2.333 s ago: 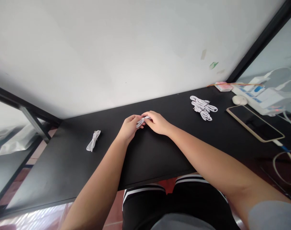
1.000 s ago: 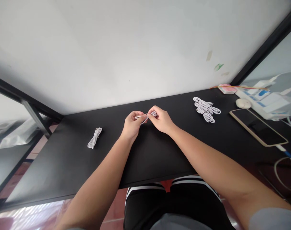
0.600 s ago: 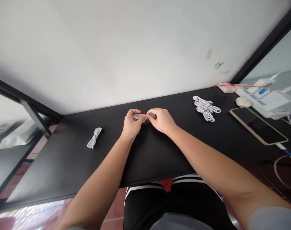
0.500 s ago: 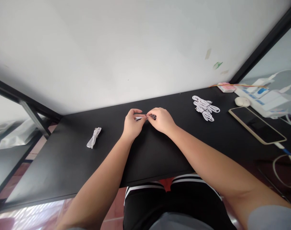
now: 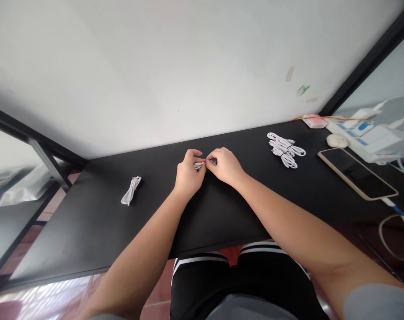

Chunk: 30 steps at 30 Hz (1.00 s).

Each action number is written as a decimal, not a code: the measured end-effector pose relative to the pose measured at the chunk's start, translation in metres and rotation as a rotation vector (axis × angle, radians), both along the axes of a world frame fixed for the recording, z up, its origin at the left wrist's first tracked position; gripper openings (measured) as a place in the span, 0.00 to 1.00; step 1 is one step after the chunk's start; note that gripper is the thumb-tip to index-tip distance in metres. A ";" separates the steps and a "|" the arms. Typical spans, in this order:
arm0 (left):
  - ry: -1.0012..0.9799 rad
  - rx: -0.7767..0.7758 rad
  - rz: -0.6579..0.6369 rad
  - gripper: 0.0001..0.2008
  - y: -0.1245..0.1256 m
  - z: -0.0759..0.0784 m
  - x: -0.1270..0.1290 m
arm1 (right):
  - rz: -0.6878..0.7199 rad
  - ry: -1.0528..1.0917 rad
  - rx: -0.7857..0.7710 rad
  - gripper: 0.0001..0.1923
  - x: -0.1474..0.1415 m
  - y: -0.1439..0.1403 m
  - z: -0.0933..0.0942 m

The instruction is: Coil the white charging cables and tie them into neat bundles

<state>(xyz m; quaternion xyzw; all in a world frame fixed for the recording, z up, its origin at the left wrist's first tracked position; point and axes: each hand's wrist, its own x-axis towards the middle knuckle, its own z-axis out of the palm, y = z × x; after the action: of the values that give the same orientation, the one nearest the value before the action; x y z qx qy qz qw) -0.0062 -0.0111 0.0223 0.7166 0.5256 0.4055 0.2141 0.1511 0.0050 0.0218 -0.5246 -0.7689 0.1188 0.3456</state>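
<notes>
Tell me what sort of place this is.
Probably a small workstation for bundling cables: a bare black table against a white wall, both hands on a white cable, one coiled cable left, a pile of cables right.

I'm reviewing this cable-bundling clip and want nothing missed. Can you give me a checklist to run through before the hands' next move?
1. Left hand grips the small white coiled cable: ok.
2. Right hand pinches the same cable: ok.
3. Tie fastened around the coil: cannot tell, fingers hide it.
4. Single white bundled cable lies apart on the left of the black tabletop: ok.
5. Pile of white bundled cables on the right, clear of the gold-edged phone: ok.
</notes>
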 end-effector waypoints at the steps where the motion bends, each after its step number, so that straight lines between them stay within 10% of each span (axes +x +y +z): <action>1: 0.004 0.007 -0.004 0.14 0.000 0.000 0.000 | 0.002 -0.006 0.002 0.06 0.000 0.000 0.000; 30: -0.087 -0.023 -0.042 0.07 0.004 -0.002 -0.003 | -0.045 0.045 -0.148 0.07 0.001 0.004 -0.009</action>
<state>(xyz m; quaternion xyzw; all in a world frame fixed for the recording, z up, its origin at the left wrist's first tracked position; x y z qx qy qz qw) -0.0091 -0.0073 0.0201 0.7064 0.5053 0.4259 0.2534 0.1518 0.0089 0.0130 -0.5630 -0.7382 0.1794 0.3254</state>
